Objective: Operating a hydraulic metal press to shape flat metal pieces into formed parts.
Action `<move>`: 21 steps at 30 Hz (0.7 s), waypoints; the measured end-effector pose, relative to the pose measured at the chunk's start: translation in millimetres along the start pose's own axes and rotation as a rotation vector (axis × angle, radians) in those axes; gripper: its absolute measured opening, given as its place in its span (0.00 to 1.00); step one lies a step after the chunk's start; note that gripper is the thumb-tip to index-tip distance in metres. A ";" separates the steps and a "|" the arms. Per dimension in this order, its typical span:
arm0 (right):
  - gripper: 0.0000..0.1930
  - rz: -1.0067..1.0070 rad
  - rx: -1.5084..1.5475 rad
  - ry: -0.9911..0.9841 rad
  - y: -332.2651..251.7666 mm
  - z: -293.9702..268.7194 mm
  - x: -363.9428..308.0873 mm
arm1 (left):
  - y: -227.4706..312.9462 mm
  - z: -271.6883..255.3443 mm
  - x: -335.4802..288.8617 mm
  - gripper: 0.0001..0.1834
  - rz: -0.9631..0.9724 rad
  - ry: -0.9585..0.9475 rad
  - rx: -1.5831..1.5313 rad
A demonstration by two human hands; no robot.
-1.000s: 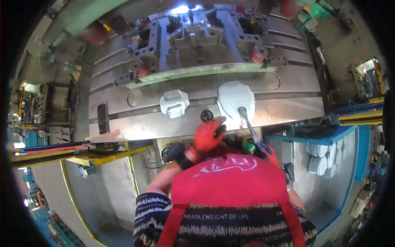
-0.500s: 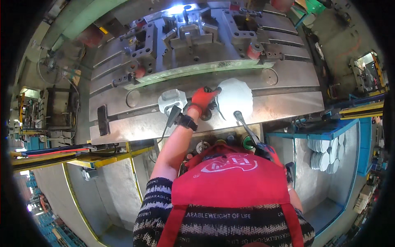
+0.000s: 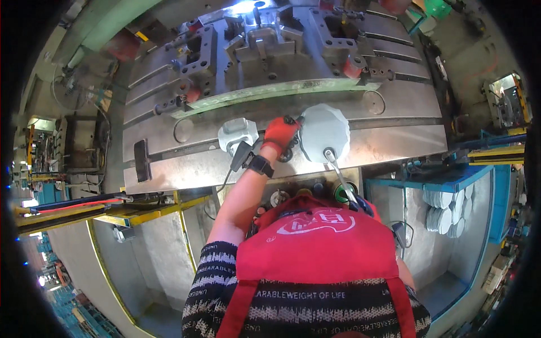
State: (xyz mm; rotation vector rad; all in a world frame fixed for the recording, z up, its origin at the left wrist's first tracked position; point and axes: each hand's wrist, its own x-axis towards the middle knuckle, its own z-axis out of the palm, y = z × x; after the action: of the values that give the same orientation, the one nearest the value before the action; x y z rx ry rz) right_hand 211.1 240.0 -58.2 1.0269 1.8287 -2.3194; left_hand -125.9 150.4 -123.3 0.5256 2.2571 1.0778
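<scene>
Head view: the red-gloved left hand (image 3: pixel 282 134) has reached the round grey metal blank (image 3: pixel 324 132), grip unclear, joining the right hand (image 3: pixel 369 209), which grasps a metal-shafted tool (image 3: pixel 340 173) at the blank's near edge.

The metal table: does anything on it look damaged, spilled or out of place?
Nothing spilled or out of place stands out. The grey plate beside the left hand has a slightly uneven rim, but I can't tell whether that's damage.
</scene>
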 end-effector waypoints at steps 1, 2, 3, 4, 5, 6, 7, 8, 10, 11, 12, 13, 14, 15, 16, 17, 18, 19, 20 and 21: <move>0.14 0.038 0.042 0.020 2.5 -2.3 -1.2 | 4.3 -1.2 -2.5 0.22 -0.001 -0.004 0.001; 0.14 0.041 0.043 0.022 19.6 -12.6 1.3 | 8.2 -2.2 -5.4 0.20 -0.008 -0.005 0.016; 0.12 0.014 0.183 -0.072 47.3 -31.0 7.0 | 17.2 -3.0 -7.6 0.18 -0.007 -0.005 0.033; 0.11 -0.008 0.320 -0.181 55.0 -33.7 11.5 | 9.9 -2.6 -5.4 0.18 -0.013 0.003 0.036; 0.11 -0.007 0.321 -0.190 60.3 -36.7 12.5 | -1.3 0.3 0.1 0.17 -0.044 -0.011 -0.038; 0.11 -0.001 0.281 -0.173 51.5 -34.9 11.0 | -0.7 2.4 2.9 0.15 -0.067 -0.038 -0.114; 0.11 0.005 0.241 -0.155 40.1 -32.9 9.0 | -0.4 5.0 4.7 0.15 -0.063 -0.045 -0.116; 0.11 0.014 0.207 -0.144 30.4 -30.7 9.1 | 4.1 4.6 2.0 0.14 -0.096 -0.056 -0.147; 0.11 0.029 0.133 -0.126 8.3 -23.7 5.6 | 1.4 5.9 3.2 0.12 -0.128 -0.065 -0.178; 0.11 0.029 0.133 -0.134 -5.8 -14.3 1.8 | -11.0 6.5 7.8 0.13 -0.091 -0.044 -0.163; 0.11 -0.050 0.050 -0.099 -20.9 -3.1 -2.3 | -21.4 7.5 11.3 0.14 -0.054 -0.025 -0.148; 0.11 -0.132 -0.033 -0.057 -28.7 1.6 -4.6 | -25.4 10.0 12.9 0.14 -0.053 -0.024 -0.149; 0.11 -0.134 -0.035 -0.060 -29.0 1.2 -4.1 | -29.3 11.9 14.0 0.14 0.013 0.049 -0.048; 0.11 -0.019 0.315 -0.066 -27.3 -1.4 -4.5 | -25.1 14.3 12.1 0.15 0.081 0.116 0.051; 0.11 0.097 0.664 -0.072 -26.9 -3.3 -4.1 | -20.4 15.1 11.0 0.15 0.083 0.116 0.048; 0.11 0.094 0.661 -0.073 -29.1 -4.0 -2.7 | -15.2 14.6 10.2 0.15 0.060 0.106 0.050; 0.12 0.079 0.579 -0.017 -30.5 -3.4 -1.4 | -8.1 12.6 7.2 0.16 0.037 0.092 0.053; 0.12 0.062 0.496 0.036 -32.5 -3.0 0.2 | -2.4 9.7 4.6 0.16 0.042 0.092 0.053; 0.12 0.055 0.495 0.036 -34.9 -4.9 2.1 | 2.9 5.6 2.1 0.16 -0.030 0.023 -0.027; 0.13 -0.027 0.311 -0.047 -37.0 -8.1 3.7 | 4.9 2.0 -1.1 0.16 -0.103 -0.044 -0.108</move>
State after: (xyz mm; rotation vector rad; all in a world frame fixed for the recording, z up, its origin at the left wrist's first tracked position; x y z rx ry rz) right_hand 197.6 260.2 -28.9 0.9682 1.5056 -2.6784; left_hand -123.3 153.8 -120.1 0.3811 2.1499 1.1177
